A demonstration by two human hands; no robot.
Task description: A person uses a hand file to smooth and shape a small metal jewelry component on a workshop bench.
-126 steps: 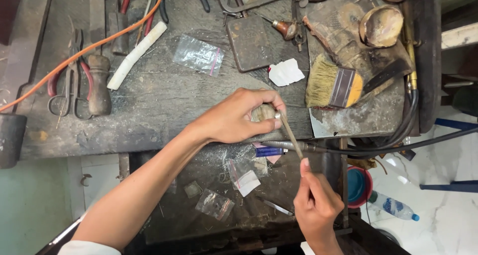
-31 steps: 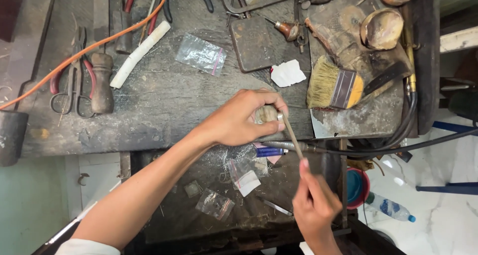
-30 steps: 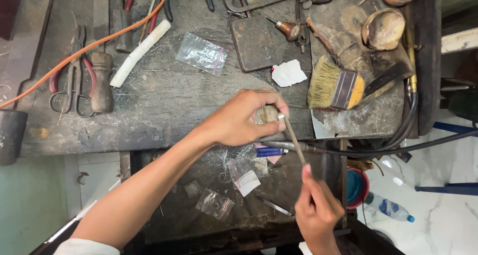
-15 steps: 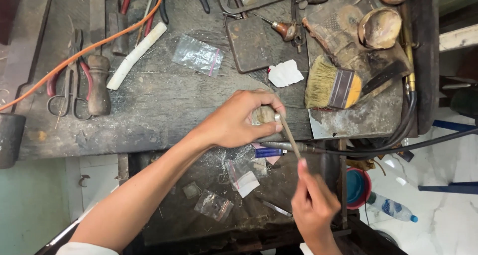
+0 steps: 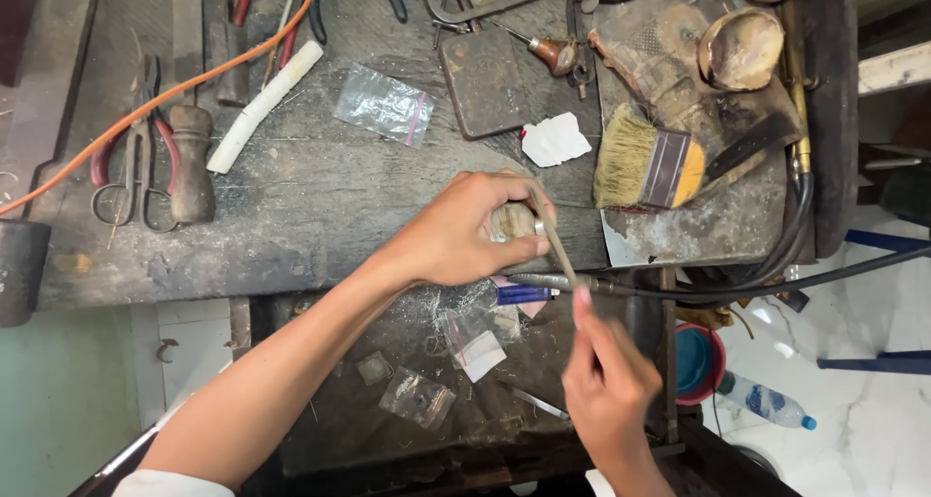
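Wooden worktop (image 5: 320,206) edge: small ring (image 5: 539,227) pinched in closed left hand (image 5: 465,230), thin file (image 5: 555,245) gripped by closed right hand (image 5: 606,385); a slipping stroke could nick fingertips.

Both hands are bare; a white sleeve (image 5: 160,482) ends above the left elbow.
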